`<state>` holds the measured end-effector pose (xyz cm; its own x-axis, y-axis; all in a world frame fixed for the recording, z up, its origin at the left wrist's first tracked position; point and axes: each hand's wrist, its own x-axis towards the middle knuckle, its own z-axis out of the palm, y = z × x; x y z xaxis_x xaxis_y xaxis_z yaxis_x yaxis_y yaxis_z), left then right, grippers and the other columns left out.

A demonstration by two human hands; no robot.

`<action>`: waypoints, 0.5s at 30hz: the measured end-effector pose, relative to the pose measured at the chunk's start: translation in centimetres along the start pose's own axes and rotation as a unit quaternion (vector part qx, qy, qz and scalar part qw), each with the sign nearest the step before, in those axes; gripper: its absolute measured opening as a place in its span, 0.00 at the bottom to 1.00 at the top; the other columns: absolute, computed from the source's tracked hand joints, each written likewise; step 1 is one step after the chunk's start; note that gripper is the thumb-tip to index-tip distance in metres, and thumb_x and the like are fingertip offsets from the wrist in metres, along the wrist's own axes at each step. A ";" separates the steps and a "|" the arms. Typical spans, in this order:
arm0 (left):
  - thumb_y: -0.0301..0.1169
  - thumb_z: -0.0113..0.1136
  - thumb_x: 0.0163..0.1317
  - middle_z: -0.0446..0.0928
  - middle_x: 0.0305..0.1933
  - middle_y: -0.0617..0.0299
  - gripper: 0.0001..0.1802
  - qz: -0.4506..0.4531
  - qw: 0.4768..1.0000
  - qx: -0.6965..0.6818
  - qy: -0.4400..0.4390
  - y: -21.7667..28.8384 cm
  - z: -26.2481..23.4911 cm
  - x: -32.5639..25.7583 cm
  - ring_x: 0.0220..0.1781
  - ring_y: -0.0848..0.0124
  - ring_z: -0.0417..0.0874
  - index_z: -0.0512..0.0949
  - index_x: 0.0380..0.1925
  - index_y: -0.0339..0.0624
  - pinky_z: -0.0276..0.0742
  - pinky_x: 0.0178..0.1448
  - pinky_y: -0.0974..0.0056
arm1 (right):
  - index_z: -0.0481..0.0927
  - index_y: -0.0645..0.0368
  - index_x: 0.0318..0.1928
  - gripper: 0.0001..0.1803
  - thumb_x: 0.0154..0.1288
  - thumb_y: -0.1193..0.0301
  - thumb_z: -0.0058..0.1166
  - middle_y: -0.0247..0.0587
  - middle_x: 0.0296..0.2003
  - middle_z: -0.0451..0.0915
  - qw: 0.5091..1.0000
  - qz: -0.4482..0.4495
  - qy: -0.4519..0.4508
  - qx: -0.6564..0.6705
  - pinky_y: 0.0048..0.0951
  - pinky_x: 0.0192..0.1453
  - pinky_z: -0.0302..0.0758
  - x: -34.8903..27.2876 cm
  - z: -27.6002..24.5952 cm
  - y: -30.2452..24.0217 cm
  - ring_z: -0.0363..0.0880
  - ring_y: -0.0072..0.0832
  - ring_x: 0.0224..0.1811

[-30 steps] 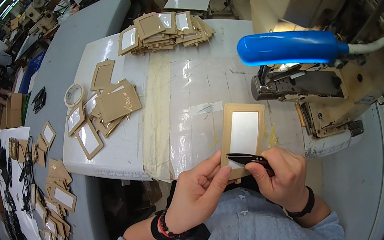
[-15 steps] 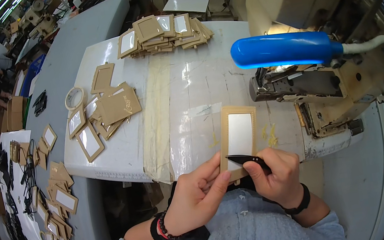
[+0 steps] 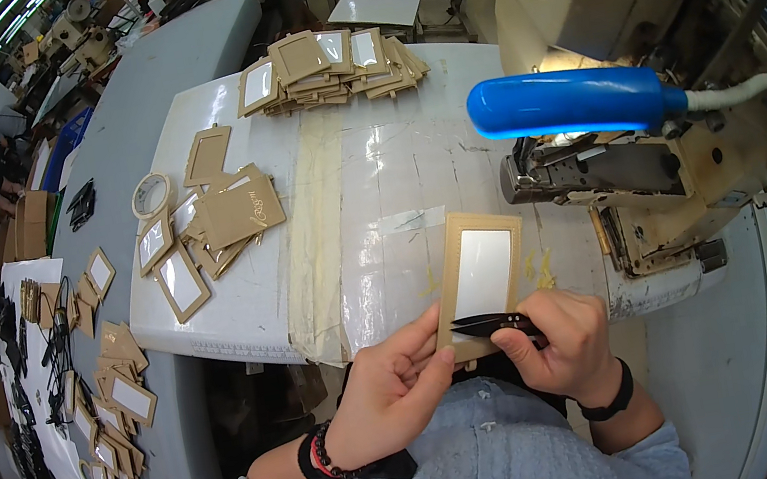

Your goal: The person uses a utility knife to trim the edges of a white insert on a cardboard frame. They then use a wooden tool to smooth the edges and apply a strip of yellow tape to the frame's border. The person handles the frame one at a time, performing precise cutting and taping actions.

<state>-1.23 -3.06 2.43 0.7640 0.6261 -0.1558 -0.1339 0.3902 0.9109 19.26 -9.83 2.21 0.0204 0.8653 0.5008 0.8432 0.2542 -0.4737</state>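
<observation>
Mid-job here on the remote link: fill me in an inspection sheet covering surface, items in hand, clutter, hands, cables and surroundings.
Surface: white table, scuffed, with a yellowish tape strip across it; yellow marks or scraps near the work.
Items in hand: tan frame with a pale window; black snips over its lower part.
Clutter: stacked tan frames at the far side; loose tan pile and tape roll at left.
Hands: left hand grips the frame; right hand grips the snips.
Cables: pale tube at the lamp; dark cord-like strands far left.
Surroundings: blue lamp and machine at right; grey table at left.
</observation>
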 end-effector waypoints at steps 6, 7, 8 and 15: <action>0.19 0.46 0.72 0.77 0.55 0.57 0.29 -0.008 1.000 -0.004 0.012 0.4 0.3 0.0 0.54 0.79 0.76 0.56 0.72 0.31 0.73 0.56 0.75 | 0.71 0.57 0.21 0.23 0.64 0.54 0.61 0.39 0.14 0.71 1.000 0.006 0.002 0.004 0.32 0.16 0.65 0.1 -0.1 -0.1 0.71 0.36 0.13; 0.20 0.46 0.72 0.77 0.55 0.57 0.29 -0.006 1.000 -0.002 0.014 0.3 0.2 -0.1 0.53 0.79 0.77 0.56 0.72 0.31 0.73 0.55 0.75 | 0.71 0.57 0.21 0.23 0.64 0.54 0.61 0.39 0.14 0.71 1.000 0.007 0.000 0.003 0.32 0.16 0.65 0.1 -0.1 -0.1 0.72 0.36 0.13; 0.20 0.46 0.72 0.77 0.55 0.57 0.29 -0.005 1.000 0.000 0.015 0.2 0.2 -0.1 0.53 0.79 0.77 0.56 0.71 0.31 0.74 0.55 0.75 | 0.71 0.57 0.21 0.24 0.64 0.54 0.61 0.39 0.14 0.71 1.000 0.008 -0.002 0.001 0.32 0.16 0.65 0.0 0.0 -0.1 0.72 0.36 0.13; 0.19 0.46 0.72 0.77 0.55 0.57 0.28 -0.006 1.000 0.015 0.019 0.2 0.3 0.0 0.52 0.79 0.77 0.57 0.71 0.30 0.74 0.53 0.75 | 0.71 0.57 0.21 0.24 0.64 0.54 0.61 0.39 0.14 0.71 1.000 0.004 -0.009 -0.001 0.32 0.16 0.66 0.2 -0.3 0.0 0.72 0.35 0.13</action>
<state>-1.10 -3.22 2.72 0.7412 0.6467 -0.1802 -0.1052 0.3769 0.9203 19.39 -9.77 2.51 0.0187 0.8748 0.4841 0.8440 0.2457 -0.4767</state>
